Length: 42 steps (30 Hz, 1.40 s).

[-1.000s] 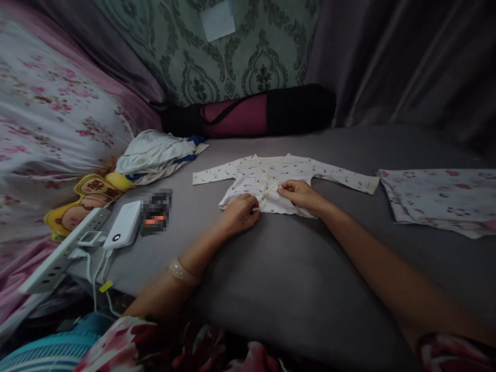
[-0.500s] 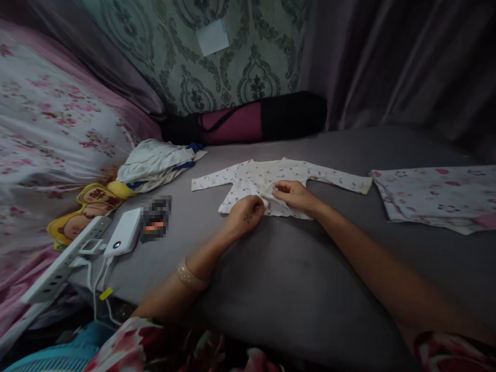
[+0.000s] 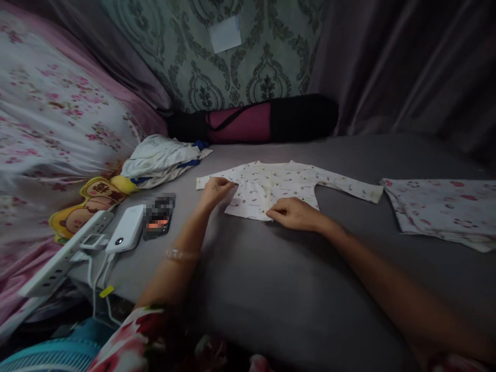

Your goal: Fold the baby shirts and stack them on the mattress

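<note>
A small white baby shirt [image 3: 287, 181] with a fine coloured print lies on the grey bed sheet, its long sleeves stretched out to both sides. At the armpit on its left side, my left hand [image 3: 217, 191] is closed, fingertips pinching the cloth at the side edge and the hand covering part of that sleeve. My right hand [image 3: 295, 214] pinches the bottom hem near the middle of the front, hiding part of the lower right of the shirt. The front panels lie mostly flat, with light creases.
Folded printed cloth [image 3: 445, 206] lies at the right. To the left are a crumpled pale garment pile [image 3: 158, 157], a yellow plush toy [image 3: 77, 217], a white power bank [image 3: 126, 227], a blurred dark item [image 3: 158, 217] and a power strip [image 3: 62, 258]. A long black-and-maroon bag [image 3: 240, 123] lies along the wall.
My left hand has moved left from the shirt's middle to its side edge. My right hand has come down to the hem. The bunched front now lies flatter.
</note>
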Each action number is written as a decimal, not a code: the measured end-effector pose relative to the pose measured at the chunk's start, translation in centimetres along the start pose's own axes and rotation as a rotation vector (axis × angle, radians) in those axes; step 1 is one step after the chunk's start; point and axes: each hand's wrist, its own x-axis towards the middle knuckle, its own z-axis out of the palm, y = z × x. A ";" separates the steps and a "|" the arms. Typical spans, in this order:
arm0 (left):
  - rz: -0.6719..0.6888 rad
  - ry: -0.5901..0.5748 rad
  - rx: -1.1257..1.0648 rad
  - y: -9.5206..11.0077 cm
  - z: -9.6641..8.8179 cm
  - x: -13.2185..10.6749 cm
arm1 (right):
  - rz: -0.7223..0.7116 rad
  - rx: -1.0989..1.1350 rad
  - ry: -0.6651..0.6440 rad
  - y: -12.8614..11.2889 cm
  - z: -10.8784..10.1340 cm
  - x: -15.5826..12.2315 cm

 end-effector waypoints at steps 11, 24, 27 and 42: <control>-0.230 0.011 0.155 -1.4 2.9 4.9 | -0.061 -0.362 0.061 -7.5 6.3 5.8; -0.184 0.082 0.150 -3.5 3.6 6.6 | 0.037 -0.517 0.068 -7.7 8.6 8.2; -0.159 0.038 0.196 -3.2 3.2 6.4 | -0.040 -0.498 0.028 -7.4 7.9 7.5; -0.177 -0.318 0.131 -1.3 0.1 0.3 | 0.507 -0.425 0.338 0.9 -2.6 3.2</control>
